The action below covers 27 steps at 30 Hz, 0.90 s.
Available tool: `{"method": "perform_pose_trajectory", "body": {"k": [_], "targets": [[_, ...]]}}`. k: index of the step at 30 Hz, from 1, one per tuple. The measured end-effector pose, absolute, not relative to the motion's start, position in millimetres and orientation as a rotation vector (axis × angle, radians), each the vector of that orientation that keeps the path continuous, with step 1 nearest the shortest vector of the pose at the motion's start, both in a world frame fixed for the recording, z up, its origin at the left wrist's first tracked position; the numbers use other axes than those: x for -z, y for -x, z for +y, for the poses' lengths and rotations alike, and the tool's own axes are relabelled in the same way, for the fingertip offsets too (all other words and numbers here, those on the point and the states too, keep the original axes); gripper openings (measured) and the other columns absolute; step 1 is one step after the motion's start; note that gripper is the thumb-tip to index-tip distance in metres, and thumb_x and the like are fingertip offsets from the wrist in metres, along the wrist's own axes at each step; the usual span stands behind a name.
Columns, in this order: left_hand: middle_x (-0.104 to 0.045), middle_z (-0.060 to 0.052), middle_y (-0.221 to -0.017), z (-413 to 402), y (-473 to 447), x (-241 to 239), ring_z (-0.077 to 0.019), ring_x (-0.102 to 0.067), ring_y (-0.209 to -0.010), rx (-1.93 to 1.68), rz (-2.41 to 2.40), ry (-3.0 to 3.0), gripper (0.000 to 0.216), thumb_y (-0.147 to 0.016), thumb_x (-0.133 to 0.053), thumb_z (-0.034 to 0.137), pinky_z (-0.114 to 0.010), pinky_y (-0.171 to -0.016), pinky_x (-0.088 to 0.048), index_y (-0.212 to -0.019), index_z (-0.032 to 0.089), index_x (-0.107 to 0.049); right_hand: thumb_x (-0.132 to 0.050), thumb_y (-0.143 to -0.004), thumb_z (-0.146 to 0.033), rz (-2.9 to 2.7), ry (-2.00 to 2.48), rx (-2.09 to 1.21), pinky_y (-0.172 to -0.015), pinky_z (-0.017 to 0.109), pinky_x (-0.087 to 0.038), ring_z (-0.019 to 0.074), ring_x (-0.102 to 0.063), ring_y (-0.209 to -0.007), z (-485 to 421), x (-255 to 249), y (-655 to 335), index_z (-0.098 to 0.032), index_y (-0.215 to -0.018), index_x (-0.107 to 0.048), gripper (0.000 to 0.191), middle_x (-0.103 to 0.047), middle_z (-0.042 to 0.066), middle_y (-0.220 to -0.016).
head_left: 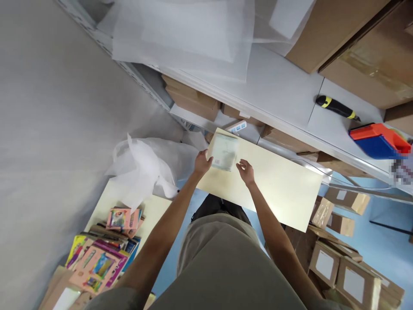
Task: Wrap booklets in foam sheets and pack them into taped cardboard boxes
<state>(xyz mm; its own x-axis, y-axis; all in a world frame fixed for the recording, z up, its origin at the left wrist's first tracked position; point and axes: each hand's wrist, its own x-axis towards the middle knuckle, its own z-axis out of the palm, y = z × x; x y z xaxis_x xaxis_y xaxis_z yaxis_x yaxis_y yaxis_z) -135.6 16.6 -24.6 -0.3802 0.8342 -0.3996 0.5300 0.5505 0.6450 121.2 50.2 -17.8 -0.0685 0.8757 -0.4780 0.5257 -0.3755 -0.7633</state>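
Note:
A small flat packet in clear plastic [223,152] lies on a cream board [280,185] in front of me. My left hand [202,162] grips the packet's left edge, fingers curled around it. At the packet's lower right corner is my right hand [246,171], fingers bent and touching or just beside the plastic. Both forearms reach forward from the bottom of the view.
White foam sheets [180,34] and brown cartons [351,38] fill a grey shelf [284,86], with a yellow-black tool [337,107] and an orange-blue object [379,140]. A white plastic bag [145,165] and colourful packets [100,258] lie left. Small cartons [342,267] stand right.

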Motion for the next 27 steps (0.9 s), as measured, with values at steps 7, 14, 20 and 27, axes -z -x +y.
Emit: {"method": "perform_pose_trajectory", "body": {"k": [7,14,20,27], "targets": [[-0.073,-0.015,-0.141,-118.5,83.5,-26.4,-0.0281,-0.076,-0.122,-0.892,2.020,-0.946,0.053,-0.089,-0.055,0.005,-0.043,-0.102,-0.065,-0.137,0.021,-0.072,-0.075,-0.087,-0.064,-1.526,1.605,-1.549,-0.102,0.055,-0.064,0.0368,-0.080,-0.115,-38.4,-26.7,-186.7,-0.026,-0.115,-0.077,0.048,-0.082,0.015,-0.126],[-0.080,-0.009,-0.131,-258.8,9.5,-73.6,-0.0245,-0.081,-0.113,-1.143,1.995,-0.740,0.044,-0.091,-0.060,0.010,-0.042,-0.100,-0.067,-0.129,0.023,-0.077,-0.079,-0.087,-0.065,-1.579,1.468,-1.780,-0.104,0.054,-0.064,0.0336,-0.080,-0.112,-114.5,-54.8,-216.5,-0.023,-0.116,-0.079,0.051,-0.084,0.015,-0.122],[-0.083,-0.010,-0.126,-342.3,-20.3,-102.9,-0.0227,-0.081,-0.109,-1.298,2.055,-0.588,0.033,-0.098,-0.063,0.026,-0.041,-0.105,-0.066,-0.126,0.020,-0.078,-0.078,-0.089,-0.066,-1.665,1.294,-1.931,-0.104,0.053,-0.064,0.0323,-0.081,-0.111,-169.0,-76.1,-205.6,-0.023,-0.118,-0.079,0.052,-0.084,0.014,-0.122],[-0.082,-0.013,-0.129,-440.9,-8.4,-102.2,-0.0256,-0.081,-0.109,-1.431,2.175,-0.406,0.035,-0.097,-0.066,0.036,-0.042,-0.101,-0.067,-0.126,0.018,-0.077,-0.079,-0.089,-0.066,-1.832,1.109,-2.058,-0.106,0.052,-0.063,0.0336,-0.081,-0.113,-229.3,-92.1,-177.3,-0.021,-0.120,-0.079,0.055,-0.085,0.015,-0.120]]}}
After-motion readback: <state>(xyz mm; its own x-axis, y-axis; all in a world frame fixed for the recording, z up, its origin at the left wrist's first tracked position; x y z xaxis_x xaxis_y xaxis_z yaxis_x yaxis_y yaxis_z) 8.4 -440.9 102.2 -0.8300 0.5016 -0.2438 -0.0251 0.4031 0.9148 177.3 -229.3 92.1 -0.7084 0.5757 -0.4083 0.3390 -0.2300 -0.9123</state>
